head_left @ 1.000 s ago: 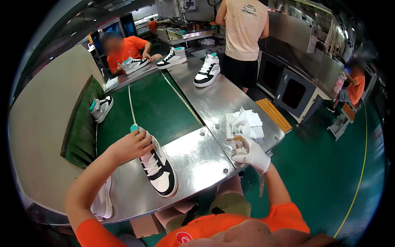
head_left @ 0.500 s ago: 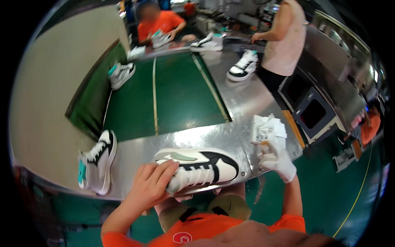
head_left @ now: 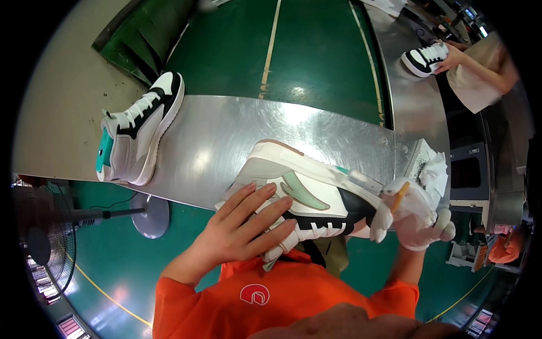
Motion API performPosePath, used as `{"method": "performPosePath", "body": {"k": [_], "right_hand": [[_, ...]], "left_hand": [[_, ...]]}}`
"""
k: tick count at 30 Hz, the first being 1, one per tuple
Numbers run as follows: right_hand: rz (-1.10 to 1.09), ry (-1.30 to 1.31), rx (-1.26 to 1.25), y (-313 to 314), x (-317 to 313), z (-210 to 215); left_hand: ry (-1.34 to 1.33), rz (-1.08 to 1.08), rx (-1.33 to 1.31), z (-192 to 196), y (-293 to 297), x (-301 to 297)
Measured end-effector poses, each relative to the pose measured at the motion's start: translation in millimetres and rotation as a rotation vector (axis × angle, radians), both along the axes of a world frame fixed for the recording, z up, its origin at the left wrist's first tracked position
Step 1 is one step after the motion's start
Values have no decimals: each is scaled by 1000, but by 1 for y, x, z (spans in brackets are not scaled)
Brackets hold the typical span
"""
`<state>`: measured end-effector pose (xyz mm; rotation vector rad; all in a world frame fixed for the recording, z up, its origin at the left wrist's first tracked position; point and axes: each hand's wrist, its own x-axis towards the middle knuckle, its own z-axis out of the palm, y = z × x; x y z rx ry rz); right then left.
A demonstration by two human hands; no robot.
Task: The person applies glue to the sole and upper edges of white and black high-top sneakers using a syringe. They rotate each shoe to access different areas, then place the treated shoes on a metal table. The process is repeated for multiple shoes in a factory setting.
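A white, black and grey high-top sneaker (head_left: 316, 195) with a pale green side patch lies tilted at the near table edge, its sole turned away from me. My bare left hand (head_left: 251, 220) grips the ankle part, fingers spread over its side and laces. Beside the toe, my white-gloved right hand (head_left: 415, 217) is closed around a slim orange stick (head_left: 401, 196). A clear, flat tool with a green end (head_left: 364, 181) reaches from that hand along the sole edge; its exact kind is unclear. Whether the two pieces are joined is hidden.
Another sneaker (head_left: 135, 133) with a teal heel stands at the left. Crumpled white paper (head_left: 435, 172) lies by my right hand. A green belt (head_left: 316, 62) runs beyond the metal table (head_left: 220, 124). A co-worker (head_left: 480, 73) handles a sneaker (head_left: 423, 58) at the far right. A fan (head_left: 48, 234) stands lower left.
The view has tilted down. The sneaker has turned, with more of its side and sole edge raised. My right hand has come from the paper to the toe with the tool. The co-worker now holds a sneaker.
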<state>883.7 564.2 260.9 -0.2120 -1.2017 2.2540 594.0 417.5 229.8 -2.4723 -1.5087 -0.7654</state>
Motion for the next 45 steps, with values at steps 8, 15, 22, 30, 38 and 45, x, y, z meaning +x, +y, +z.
{"method": "performPosePath", "body": {"k": [8, 15, 22, 30, 38, 45], "right_hand": [[140, -355, 74, 18, -42, 14], [212, -432, 60, 20, -48, 21], [212, -595, 10, 20, -47, 30], [248, -714, -29, 34, -47, 43], [293, -271, 115, 39, -24, 22], [250, -410, 69, 38, -13, 35]], "left_hand": [[-16, 23, 7, 8, 7, 0], [-10, 51, 11, 7, 7, 1], [-29, 27, -25, 11, 10, 1], [-37, 38, -43, 8, 11, 5], [-28, 37, -32, 9, 12, 6], [-22, 41, -26, 9, 14, 7]]}}
